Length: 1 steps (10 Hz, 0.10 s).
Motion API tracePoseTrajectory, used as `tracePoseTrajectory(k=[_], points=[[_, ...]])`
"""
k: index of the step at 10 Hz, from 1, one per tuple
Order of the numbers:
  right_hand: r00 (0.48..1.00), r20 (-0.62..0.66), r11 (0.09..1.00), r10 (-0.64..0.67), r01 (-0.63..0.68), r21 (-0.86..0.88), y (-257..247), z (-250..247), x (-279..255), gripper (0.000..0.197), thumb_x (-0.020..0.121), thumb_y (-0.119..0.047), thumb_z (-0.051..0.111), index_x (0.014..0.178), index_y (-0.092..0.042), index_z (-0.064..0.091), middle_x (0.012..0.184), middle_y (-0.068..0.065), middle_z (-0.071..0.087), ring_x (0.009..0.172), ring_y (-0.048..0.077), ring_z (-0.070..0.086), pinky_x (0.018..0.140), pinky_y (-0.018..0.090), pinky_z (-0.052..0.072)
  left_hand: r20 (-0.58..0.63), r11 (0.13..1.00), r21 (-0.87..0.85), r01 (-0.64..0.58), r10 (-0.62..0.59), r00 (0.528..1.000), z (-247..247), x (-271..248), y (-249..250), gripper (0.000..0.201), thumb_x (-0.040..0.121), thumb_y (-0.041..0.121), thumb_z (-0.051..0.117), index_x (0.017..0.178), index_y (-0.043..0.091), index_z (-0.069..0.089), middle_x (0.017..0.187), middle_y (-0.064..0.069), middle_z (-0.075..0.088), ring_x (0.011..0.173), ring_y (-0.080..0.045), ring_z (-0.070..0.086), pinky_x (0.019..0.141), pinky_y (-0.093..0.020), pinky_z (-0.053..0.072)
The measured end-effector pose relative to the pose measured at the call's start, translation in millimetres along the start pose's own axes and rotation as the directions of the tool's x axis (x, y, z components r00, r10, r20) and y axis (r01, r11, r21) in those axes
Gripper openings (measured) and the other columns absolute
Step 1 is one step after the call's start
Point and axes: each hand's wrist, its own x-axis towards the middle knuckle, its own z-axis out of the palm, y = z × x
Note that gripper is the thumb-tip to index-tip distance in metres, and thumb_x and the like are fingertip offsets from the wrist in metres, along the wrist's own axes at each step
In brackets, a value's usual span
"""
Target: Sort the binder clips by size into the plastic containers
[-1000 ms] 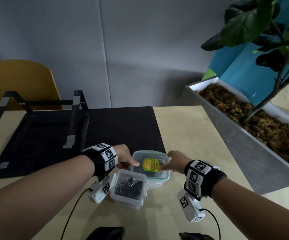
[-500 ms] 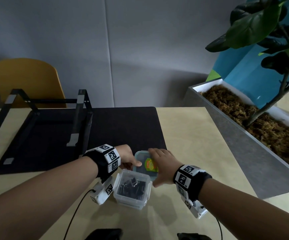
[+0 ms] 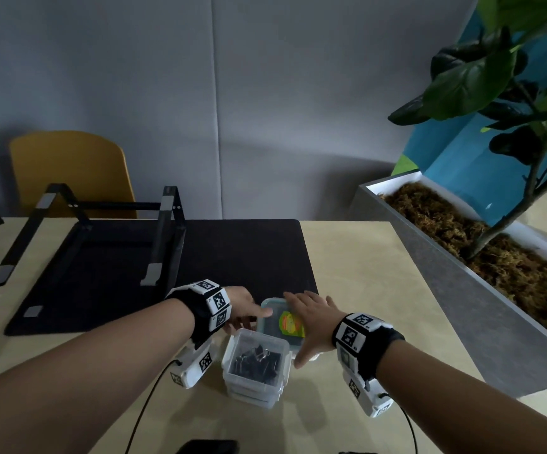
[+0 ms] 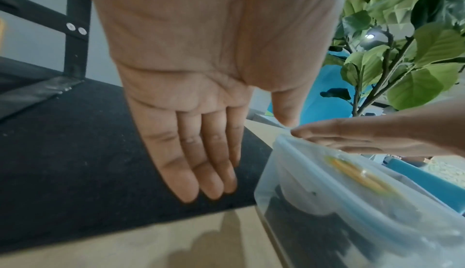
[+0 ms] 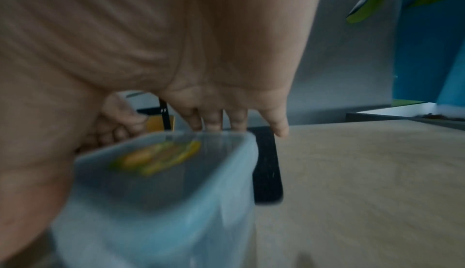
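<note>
A clear open container (image 3: 255,363) holding several black binder clips (image 3: 254,357) stands on the wooden table. Just behind it is a second container whose blue-rimmed lid (image 3: 273,309) carries a yellow-green sticker (image 3: 288,323). My right hand (image 3: 310,314) lies flat on that lid with straight fingers reaching over its far edge. My left hand (image 3: 247,312) is at the lid's left side, thumb touching the corner. In the left wrist view the left hand (image 4: 208,172) hangs with straight fingers beside the lidded container (image 4: 339,202). The right wrist view is blurred, with the palm over the lid (image 5: 163,172).
A black mat (image 3: 233,257) with a black metal stand (image 3: 164,237) covers the table's far left. A long grey planter (image 3: 462,299) with moss and a leafy plant runs along the right. A yellow chair (image 3: 69,172) is behind. Dark objects (image 3: 206,447) sit at the near edge.
My right hand has moved from the lid's right side up onto its top and now lies flat across it. The left hand has stayed at the lid's left corner.
</note>
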Motion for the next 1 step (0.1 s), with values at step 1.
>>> tracePoseTrajectory(k=[1], points=[[0.998,0.056,0.999,0.008,-0.011,0.049,4.1,-20.0,-4.0,0.119,0.065,-0.043,0.08,0.151,-0.022,0.0,0.158,0.001,0.012,0.146,0.023,0.009,0.116,0.055,0.015,-0.125,1.0,-0.019,-0.012,0.009,0.992,-11.4,-3.6,-2.6,0.046,0.091,0.05,0.05,0.106,0.008,0.06,0.082,-0.002,0.062,0.07,-0.015,0.057,0.062,-0.027,0.049]])
